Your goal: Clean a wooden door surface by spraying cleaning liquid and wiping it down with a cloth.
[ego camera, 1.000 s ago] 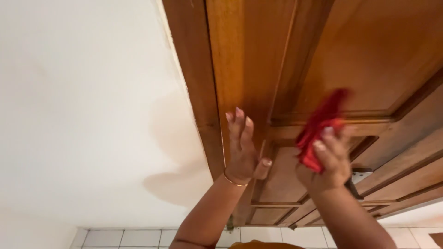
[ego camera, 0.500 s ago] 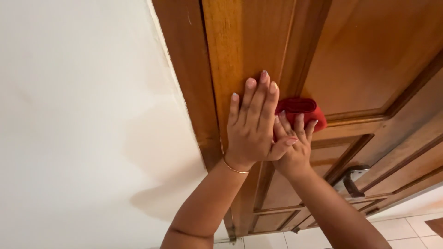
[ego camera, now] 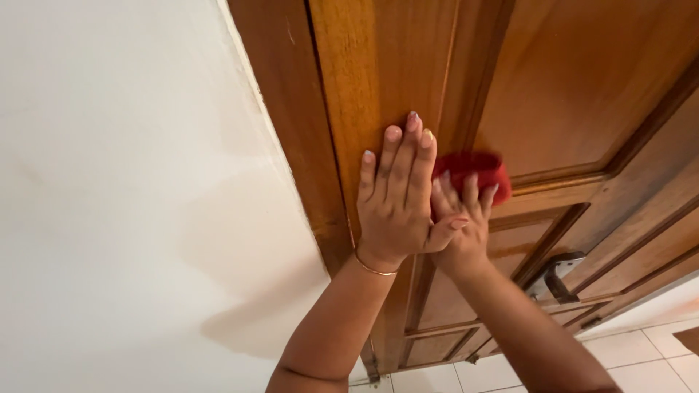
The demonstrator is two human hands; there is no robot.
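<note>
Door [ego camera: 582,87] fills centre & right of view, wall [ego camera: 124,182] to its left, door frame [ego camera: 280,109] between them. Left hand [ego camera: 397,196] flat on door's upright strip, just right of frame. Right hand [ego camera: 462,218] just right of left hand, partly behind its thumb, pressing cloth [ego camera: 472,166] onto door at panel's lower edge. Door handle [ego camera: 557,276] lower right, apart from both hands. Tiled floor [ego camera: 641,356] at bottom right, below door

Panelled door [ego camera: 582,94]: warm orange-brown wood, glossy, darker brown in grooves. Door frame [ego camera: 280,109], left of door: darker brown. Cloth [ego camera: 473,169] on door: solid red, no pattern. Bangle [ego camera: 375,268]: thin gold. Door handle [ego camera: 557,276], low on door: dull silver plate, dark lever. Wall [ego camera: 124,182], left of door: plain off-white. Floor tiles [ego camera: 655,356], below door: white, grey grout lines.
</note>
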